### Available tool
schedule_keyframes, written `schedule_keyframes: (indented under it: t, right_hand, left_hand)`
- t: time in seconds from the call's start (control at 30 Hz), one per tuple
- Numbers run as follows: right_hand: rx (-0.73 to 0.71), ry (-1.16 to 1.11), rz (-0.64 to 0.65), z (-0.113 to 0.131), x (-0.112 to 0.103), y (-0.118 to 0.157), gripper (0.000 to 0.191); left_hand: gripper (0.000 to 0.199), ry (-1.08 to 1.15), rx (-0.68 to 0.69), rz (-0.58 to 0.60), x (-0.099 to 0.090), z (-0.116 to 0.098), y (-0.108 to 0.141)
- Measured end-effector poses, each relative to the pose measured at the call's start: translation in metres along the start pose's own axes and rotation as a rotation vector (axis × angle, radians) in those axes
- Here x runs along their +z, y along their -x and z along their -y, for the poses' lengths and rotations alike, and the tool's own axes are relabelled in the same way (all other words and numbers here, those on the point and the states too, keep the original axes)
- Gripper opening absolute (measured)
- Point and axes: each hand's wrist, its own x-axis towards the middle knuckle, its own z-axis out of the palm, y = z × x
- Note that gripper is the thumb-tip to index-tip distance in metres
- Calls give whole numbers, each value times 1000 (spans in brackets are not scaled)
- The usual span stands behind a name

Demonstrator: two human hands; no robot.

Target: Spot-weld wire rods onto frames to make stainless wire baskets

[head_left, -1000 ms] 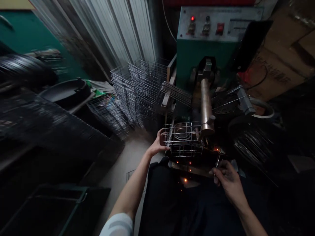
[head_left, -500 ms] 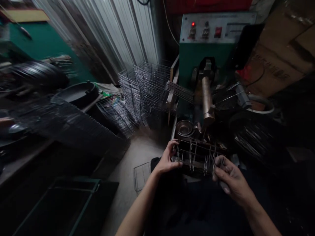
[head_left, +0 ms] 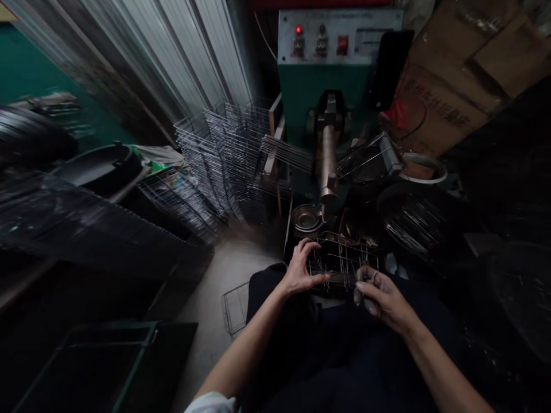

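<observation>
A small wire rack (head_left: 344, 259) with thin crossing rods lies in front of me above my lap. My left hand (head_left: 301, 269) grips its left end, the thumb along the near side and the fingers over the far side. At the rack's near right, my right hand (head_left: 381, 295) is closed in a pinch with dirty fingertips. Whatever is in that pinch is too dark and small to name. Just beyond the rack, the metal arm (head_left: 329, 158) of a green machine (head_left: 297, 86) points toward me. A round metal dish (head_left: 307, 217) sits left of the arm's tip.
Tall stacks of wire baskets (head_left: 219, 155) stand left of the machine. A red light glows on its control panel (head_left: 365, 43). Cardboard boxes (head_left: 447, 109) are at the right, above a dark container of metal rods (head_left: 415, 226). Another wire frame (head_left: 235, 310) lies on the floor.
The camera view has turned, so the machine and stacks sit further left. Both hands stay at the wire rack; my right hand is a little closer to my left.
</observation>
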Motion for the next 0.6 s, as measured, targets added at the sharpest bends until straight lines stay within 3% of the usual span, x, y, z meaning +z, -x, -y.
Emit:
schedule_keyframes:
  t: [0.17, 0.33, 0.43, 0.6]
  right_hand:
    - [-53, 91, -10, 11, -18, -14, 35]
    - [-132, 363, 170, 43, -27, -30, 32]
    - [-342, 734, 134, 50, -21, -45, 23]
    - [-781, 1245, 110, 30, -7, -62, 24]
  left_hand:
    - [77, 32, 1, -69, 11, 0, -7]
    - [78, 41, 16, -99, 18, 6, -13]
    - [79, 61, 23, -95, 22, 10, -17]
    - [82, 148, 36, -97, 28, 12, -23]
